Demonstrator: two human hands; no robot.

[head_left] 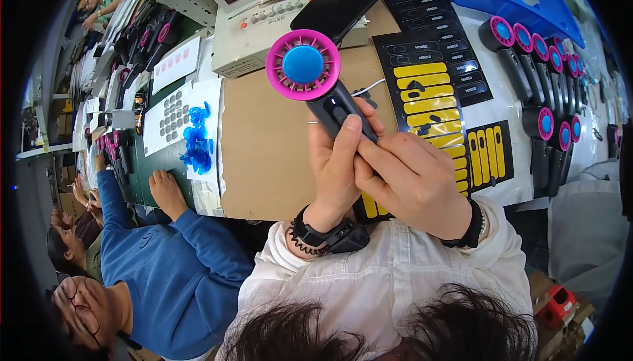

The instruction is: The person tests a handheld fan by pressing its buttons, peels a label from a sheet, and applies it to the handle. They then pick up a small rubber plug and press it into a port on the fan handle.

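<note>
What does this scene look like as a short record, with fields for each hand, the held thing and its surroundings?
Held thing: handheld fan, pink ring, blue centre, dark handle with a small light lit
Left hand: wrapped around the handle, thumb on its front
Right hand: fingers at the handle's lower end
Beyond the fan: black phone; box with red displays
Left: blue scraps; co-worker in a blue top
Right: yellow strips; similar fans; blue bin

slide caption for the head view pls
Left hand and right hand hold a pink-rimmed handheld fan over brown cardboard, yellow strips alongside.
</note>
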